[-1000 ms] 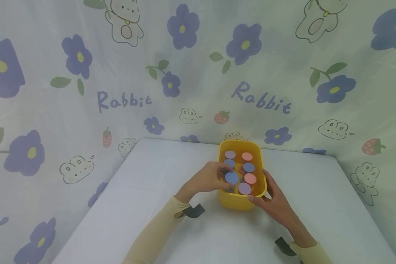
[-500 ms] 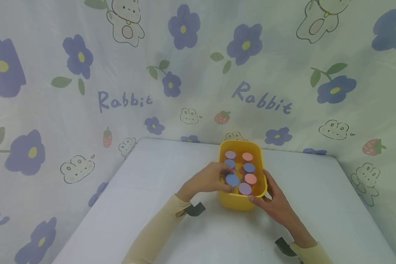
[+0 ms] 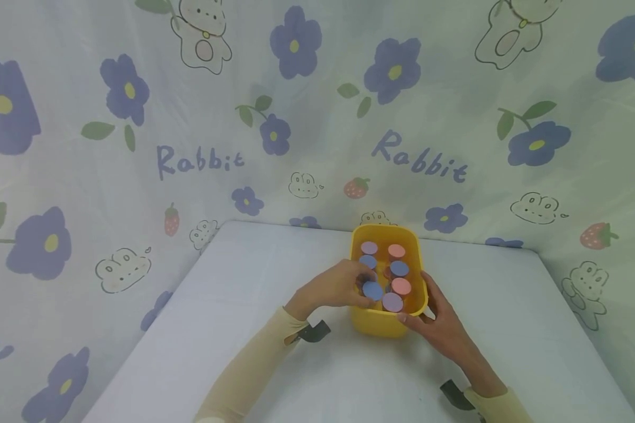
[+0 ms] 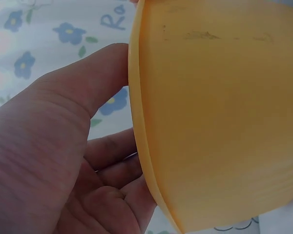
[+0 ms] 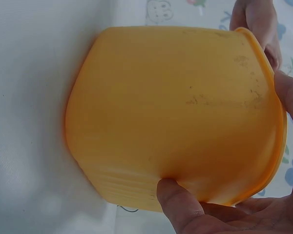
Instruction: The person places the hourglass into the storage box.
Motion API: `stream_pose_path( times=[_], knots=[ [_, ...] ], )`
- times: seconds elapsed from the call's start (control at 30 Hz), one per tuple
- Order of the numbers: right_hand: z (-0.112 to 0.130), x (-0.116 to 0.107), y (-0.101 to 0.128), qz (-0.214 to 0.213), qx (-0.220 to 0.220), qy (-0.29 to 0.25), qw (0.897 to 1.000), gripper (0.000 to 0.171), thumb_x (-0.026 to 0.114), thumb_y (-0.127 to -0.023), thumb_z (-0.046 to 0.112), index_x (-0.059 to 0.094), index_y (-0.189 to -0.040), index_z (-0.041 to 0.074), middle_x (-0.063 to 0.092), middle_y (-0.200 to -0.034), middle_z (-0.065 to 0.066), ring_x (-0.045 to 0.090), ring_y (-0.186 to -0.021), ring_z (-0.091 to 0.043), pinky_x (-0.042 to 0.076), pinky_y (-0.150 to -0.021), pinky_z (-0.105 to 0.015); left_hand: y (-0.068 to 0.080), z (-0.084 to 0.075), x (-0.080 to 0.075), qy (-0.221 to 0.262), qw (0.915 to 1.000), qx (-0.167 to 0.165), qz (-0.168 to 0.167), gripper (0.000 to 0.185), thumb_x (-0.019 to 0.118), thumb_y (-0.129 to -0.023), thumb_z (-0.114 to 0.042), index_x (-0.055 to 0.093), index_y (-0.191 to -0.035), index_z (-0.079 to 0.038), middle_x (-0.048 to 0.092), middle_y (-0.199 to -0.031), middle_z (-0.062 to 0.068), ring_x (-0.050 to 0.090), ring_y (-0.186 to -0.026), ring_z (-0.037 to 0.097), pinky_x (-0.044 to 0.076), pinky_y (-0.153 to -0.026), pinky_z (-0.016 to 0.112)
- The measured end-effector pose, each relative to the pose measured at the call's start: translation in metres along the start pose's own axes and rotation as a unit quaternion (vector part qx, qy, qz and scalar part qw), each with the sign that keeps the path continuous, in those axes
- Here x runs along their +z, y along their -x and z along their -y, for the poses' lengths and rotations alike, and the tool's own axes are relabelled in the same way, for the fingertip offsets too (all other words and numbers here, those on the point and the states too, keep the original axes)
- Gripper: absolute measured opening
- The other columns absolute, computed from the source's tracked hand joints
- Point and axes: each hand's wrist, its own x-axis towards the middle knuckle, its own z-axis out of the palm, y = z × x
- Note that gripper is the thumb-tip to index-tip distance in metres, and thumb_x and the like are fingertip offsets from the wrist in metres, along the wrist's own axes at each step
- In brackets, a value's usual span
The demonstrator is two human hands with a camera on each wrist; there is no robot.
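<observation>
A yellow plastic bin (image 3: pixel 373 326) stands on the white table and holds several small round-lidded jars in two rows, with purple (image 3: pixel 369 248), pink (image 3: pixel 396 251) and blue (image 3: pixel 399 268) lids. My left hand (image 3: pixel 349 286) reaches over the bin's left rim and its fingers curl round a blue-lidded jar (image 3: pixel 373 290) near the front left. My right hand (image 3: pixel 434 320) grips the bin's near right corner. In the right wrist view its thumb (image 5: pixel 178 202) presses the bin wall (image 5: pixel 171 112). The left wrist view shows my left hand (image 4: pixel 53 161) against the bin rim (image 4: pixel 136 112); the jars are hidden there.
The white table (image 3: pixel 243 305) stretches to the left and right of the bin. A cloth backdrop (image 3: pixel 296 117) printed with purple flowers and rabbits hangs close behind the table's far edge and along both sides.
The blue-lidded jar in my left hand has sunk slightly lower and nearer inside the bin. My right hand and the bin have stayed in place.
</observation>
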Motion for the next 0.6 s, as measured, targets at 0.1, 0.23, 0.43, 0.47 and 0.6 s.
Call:
stream_pose_path(
  times=[0.1,0.23,0.43,0.47,0.6],
  knots=[
    [0.000,0.001,0.000,-0.002,-0.003,0.000,1.000,0.111,0.079,-0.088,0.049,0.004,-0.167,0.028,0.010,-0.176,-0.011,0.021,-0.158,-0.045,0.043,-0.113,-0.052,-0.002,0.001,0.000,-0.011,0.9999,-0.001,0.008,0.029,0.084,-0.085,-0.025,0.071,-0.108,-0.013,0.066,-0.087,-0.007,0.059,-0.080,0.008,0.053,-0.073,0.014],
    [-0.001,0.001,0.001,-0.002,-0.002,0.000,1.000,0.111,0.079,-0.089,0.049,0.004,-0.167,0.028,0.010,-0.176,-0.011,0.021,-0.158,-0.046,0.043,-0.113,-0.052,-0.006,0.001,0.001,-0.022,0.9994,-0.009,0.024,0.028,0.084,-0.085,-0.026,0.071,-0.107,-0.014,0.065,-0.084,-0.007,0.058,-0.079,0.007,0.052,-0.070,0.015],
    [-0.002,0.002,0.000,-0.004,-0.008,-0.004,1.000,0.110,0.079,-0.089,0.048,0.005,-0.167,0.027,0.010,-0.176,-0.011,0.021,-0.158,-0.045,0.042,-0.113,-0.052,-0.011,0.000,0.002,-0.049,0.9972,-0.031,0.047,0.027,0.084,-0.087,-0.028,0.072,-0.108,-0.016,0.063,-0.083,-0.008,0.057,-0.078,0.006,0.051,-0.068,0.015],
    [-0.002,0.001,0.000,-0.004,-0.010,-0.003,1.000,0.110,0.079,-0.089,0.048,0.005,-0.167,0.026,0.010,-0.176,-0.011,0.022,-0.158,-0.045,0.042,-0.113,-0.052,-0.011,-0.001,0.002,-0.054,0.9967,-0.033,0.050,0.026,0.084,-0.087,-0.028,0.072,-0.107,-0.016,0.063,-0.082,-0.008,0.056,-0.078,0.006,0.050,-0.068,0.015],
    [-0.002,0.001,-0.001,-0.009,-0.016,-0.003,1.000,0.109,0.079,-0.089,0.049,0.006,-0.167,0.027,0.011,-0.176,-0.010,0.023,-0.158,-0.045,0.043,-0.113,-0.052,-0.013,-0.003,0.002,-0.069,0.9954,-0.032,0.059,0.021,0.084,-0.088,-0.028,0.072,-0.103,-0.018,0.062,-0.078,-0.008,0.056,-0.074,0.006,0.049,-0.066,0.015]
  ],
)
